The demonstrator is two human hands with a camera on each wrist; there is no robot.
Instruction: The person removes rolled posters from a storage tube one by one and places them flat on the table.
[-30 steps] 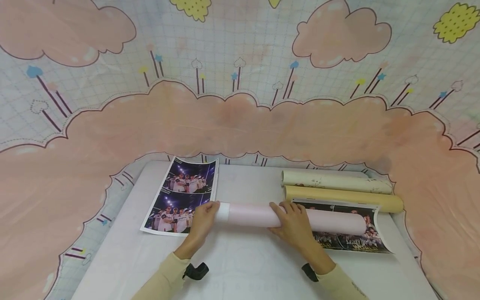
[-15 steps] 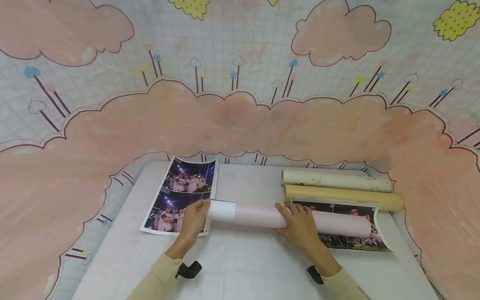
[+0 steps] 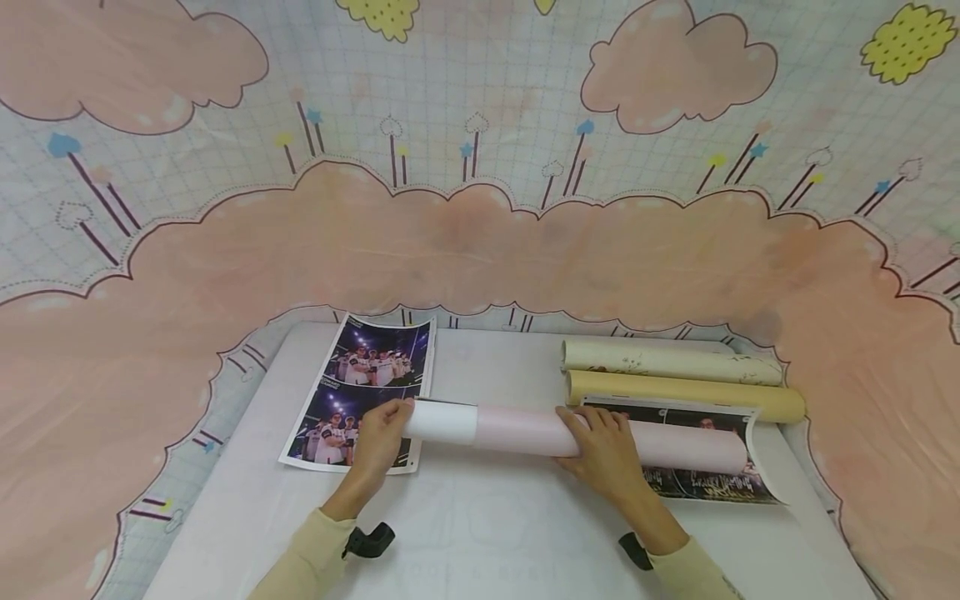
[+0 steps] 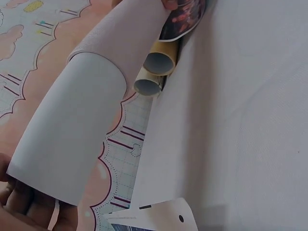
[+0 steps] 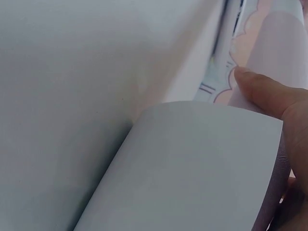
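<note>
A pink tube [image 3: 517, 430] lies crosswise in front of me, tilted slightly down to the right in the head view. Out of its left end sticks a white paper roll [image 3: 444, 422], seen close up in the left wrist view as a smooth white cylinder [image 4: 70, 125]. My left hand [image 3: 381, 435] pinches the free end of that roll, thumb on one side and fingers on the other. My right hand [image 3: 606, 454] grips the pink tube around its middle; in the right wrist view its thumb [image 5: 264, 91] lies along the tube.
A printed photo sheet [image 3: 375, 354] lies at the left, partly behind my left hand. Another printed sheet [image 3: 701, 487], its right edge curling up, lies under the tube's right part. Behind stand a yellow tube [image 3: 690, 396] and a cream tube [image 3: 667, 362] on the white table [image 3: 480, 533].
My left hand has moved left, and more of the white paper roll shows outside the pink tube. My right hand and the tube have shifted slightly right.
</note>
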